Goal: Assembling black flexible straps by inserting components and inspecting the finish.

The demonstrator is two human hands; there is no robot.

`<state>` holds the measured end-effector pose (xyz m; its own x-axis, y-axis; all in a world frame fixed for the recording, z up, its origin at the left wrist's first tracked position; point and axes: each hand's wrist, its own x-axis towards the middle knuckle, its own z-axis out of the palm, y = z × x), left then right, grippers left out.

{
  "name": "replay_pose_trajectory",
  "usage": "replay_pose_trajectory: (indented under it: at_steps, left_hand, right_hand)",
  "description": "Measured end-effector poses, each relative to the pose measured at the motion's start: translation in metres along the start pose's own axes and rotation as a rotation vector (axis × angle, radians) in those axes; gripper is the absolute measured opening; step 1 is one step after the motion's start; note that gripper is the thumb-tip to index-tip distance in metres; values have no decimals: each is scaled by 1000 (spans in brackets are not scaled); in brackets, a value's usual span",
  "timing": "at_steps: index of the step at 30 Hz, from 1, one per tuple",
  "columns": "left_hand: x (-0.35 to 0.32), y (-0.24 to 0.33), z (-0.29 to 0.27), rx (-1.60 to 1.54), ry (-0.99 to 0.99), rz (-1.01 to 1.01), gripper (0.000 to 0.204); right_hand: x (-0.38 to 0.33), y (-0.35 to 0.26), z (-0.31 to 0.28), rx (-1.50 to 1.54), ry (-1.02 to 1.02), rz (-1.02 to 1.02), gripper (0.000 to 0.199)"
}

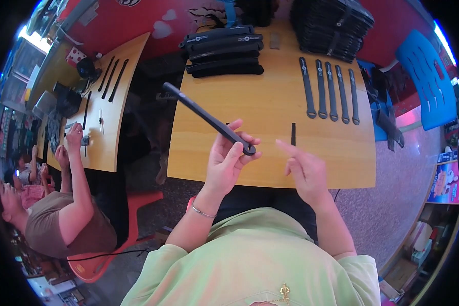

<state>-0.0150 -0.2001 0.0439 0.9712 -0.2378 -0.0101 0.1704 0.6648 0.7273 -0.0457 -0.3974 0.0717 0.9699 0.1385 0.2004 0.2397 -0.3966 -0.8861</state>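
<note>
A long black strap (204, 115) with a slotted, rounded end is pinched in my left hand (226, 159), above the near part of the wooden table (229, 102). It slants up and away to the left, its slotted end by my fingertips. My right hand (307, 173) hovers apart from it near the table's front edge. The index finger there points out to the left while the other fingers curl, and I see nothing held in them. A short black strip (293, 133) lies on the table just beyond my right hand.
Several similar straps (330, 92) lie side by side at the right. Black bundles (224, 51) are stacked at the back left, with a taller black stack (334, 28) at the back right. A blue chair (426, 79) stands right. At the left, another person (61, 219) works at a second table (120, 102).
</note>
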Motion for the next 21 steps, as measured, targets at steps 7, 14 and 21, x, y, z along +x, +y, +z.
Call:
replay_pose_trajectory:
  at_steps: [7,14,21]
  left_hand:
    - [-2,-4,10,5,-35,71,48]
    - [-10,-7,12,74,-6,55,49]
    - [-11,-13,17,104,-1,108,48]
  right_hand:
    - [-12,8,8,-293,-45,-167,42]
    - [-24,15,11,-274,12,-144,40]
    - [-24,12,6,-269,32,-136,41]
